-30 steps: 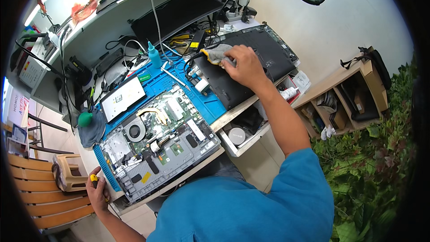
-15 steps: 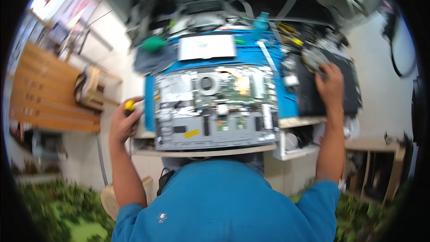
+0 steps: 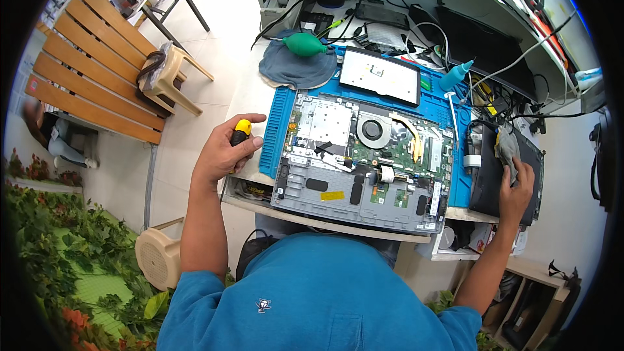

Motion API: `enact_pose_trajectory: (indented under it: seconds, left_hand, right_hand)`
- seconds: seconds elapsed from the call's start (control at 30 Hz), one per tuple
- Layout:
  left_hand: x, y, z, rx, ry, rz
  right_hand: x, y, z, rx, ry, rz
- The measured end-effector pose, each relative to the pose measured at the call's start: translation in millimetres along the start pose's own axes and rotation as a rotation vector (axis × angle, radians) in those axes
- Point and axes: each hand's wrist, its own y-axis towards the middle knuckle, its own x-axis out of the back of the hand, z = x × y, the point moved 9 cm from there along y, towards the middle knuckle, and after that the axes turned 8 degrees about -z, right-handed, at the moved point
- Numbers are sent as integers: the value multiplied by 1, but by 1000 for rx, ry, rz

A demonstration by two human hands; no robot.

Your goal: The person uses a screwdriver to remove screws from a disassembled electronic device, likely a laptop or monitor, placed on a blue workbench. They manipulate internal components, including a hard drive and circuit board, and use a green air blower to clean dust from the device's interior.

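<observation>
Gripping a yellow-and-black handle, probably a screwdriver's, the left hand hangs just off the left edge of the blue mat, with the index finger sticking out straight and the others wrapped around it; can't make out the tool's tip. Over on the other side, the right hand has its fingers closed on the lower end of a grey cloth, which lies on a dark laptop shell at the right. So yeah, both hands are full. Main change over the last second is the view: it's swung around to the left, so the opened laptop base now sits between the two arms instead of off to one side. The cloth is still in the right hand and the handle's still in the left, so as I read it neither is free for the exposed board, and neither is touching it. Further out, a white-faced panel lies behind the base, with a green blower bulb on a blue-grey cloth to its left and a blue bottle to its right.
</observation>
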Motion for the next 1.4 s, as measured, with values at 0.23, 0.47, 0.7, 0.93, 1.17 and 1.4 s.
enact_pose_trajectory:
  seconds: [0.23, 0.47, 0.7, 0.93, 1.17, 1.4]
  left_hand:
    - [3, 1, 5, -32, -49, 44]
    - [6, 1, 5, -28, -95, 71]
    - [6, 2, 3, -17, -138, 82]
    - [5, 2, 4, -19, -144, 88]
    - [-11, 5, -18, -233, 289, 15]
    - [-26, 53, -33, -97, 556, -76]
  right_hand:
    - [22, -36, -23, -402, 340, -112]
    - [45, -80, -32, -617, 447, -193]
    - [52, -103, -39, -570, 416, -197]
    - [47, -93, -19, -714, 471, -197]
    - [47, -74, 30, -567, 462, -249]
    - [29, -17, 201, 21, 696, 87]
